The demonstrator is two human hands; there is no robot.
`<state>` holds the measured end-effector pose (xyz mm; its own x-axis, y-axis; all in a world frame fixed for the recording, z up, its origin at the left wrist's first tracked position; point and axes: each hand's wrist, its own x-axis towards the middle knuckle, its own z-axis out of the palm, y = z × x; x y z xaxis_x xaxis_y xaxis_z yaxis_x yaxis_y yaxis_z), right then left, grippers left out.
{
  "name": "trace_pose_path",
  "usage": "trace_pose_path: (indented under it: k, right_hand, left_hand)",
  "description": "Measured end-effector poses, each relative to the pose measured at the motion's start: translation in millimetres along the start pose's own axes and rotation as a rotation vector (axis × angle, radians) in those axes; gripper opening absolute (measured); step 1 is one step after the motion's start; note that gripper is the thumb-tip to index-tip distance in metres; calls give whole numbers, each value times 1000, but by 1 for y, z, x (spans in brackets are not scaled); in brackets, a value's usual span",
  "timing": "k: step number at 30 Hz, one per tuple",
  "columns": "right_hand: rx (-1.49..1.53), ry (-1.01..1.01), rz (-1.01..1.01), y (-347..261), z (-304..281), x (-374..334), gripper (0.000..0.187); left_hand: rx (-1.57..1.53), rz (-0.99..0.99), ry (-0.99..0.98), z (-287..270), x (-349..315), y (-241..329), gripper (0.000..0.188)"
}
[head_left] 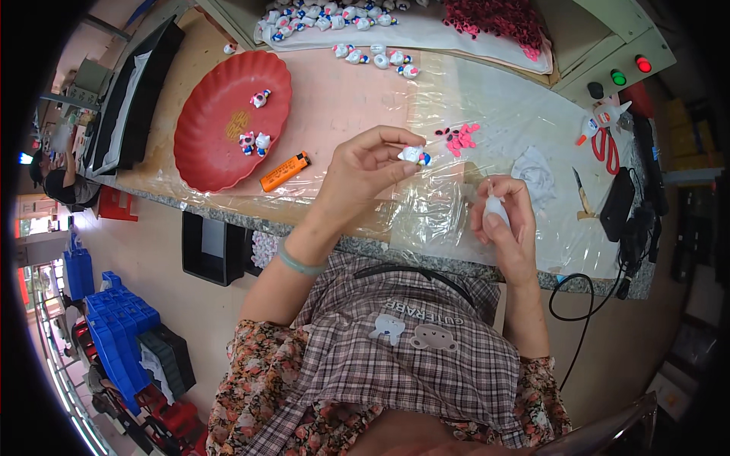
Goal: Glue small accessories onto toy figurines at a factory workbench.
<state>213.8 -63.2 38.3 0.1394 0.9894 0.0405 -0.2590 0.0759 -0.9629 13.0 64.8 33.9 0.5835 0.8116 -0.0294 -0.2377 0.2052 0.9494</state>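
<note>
My left hand [363, 169] pinches a small white cat-like figurine [413, 156] with blue and pink parts, held above the table. My right hand [511, 228] is closed round a small white squeeze bottle [494, 207], its tip pointing up and apart from the figurine. Beyond the two hands lies a loose pile of small pink pieces [461, 140], with a few dark ones beside it. A crumpled white cloth [534, 175] rests to the right of the pile. An orange lighter [286, 172] lies left of my left hand.
A red scalloped tray [199, 144] at left holds 3 figurines. Several more figurines [380, 61] stand at the back, below a shelf with white figurines and a dark pink heap [494, 26]. Red-handled scissors [605, 150], a thin blade [582, 190] and a black cable [585, 315] are at right.
</note>
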Motion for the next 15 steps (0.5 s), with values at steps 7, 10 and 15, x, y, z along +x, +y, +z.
trace_pose_path:
  k: [7, 10, 15]
  right_hand:
    - [-358, 11, -195, 5, -7, 2, 33]
    - [-4, 183, -72, -2, 7, -1, 43]
    - [-7, 240, -113, -6, 13, 4, 47]
  left_hand:
    - [-203, -101, -25, 7, -33, -11, 33]
    - [-248, -31, -63, 8, -40, -20, 32]
    - [-238, -87, -54, 13, -46, -16, 32]
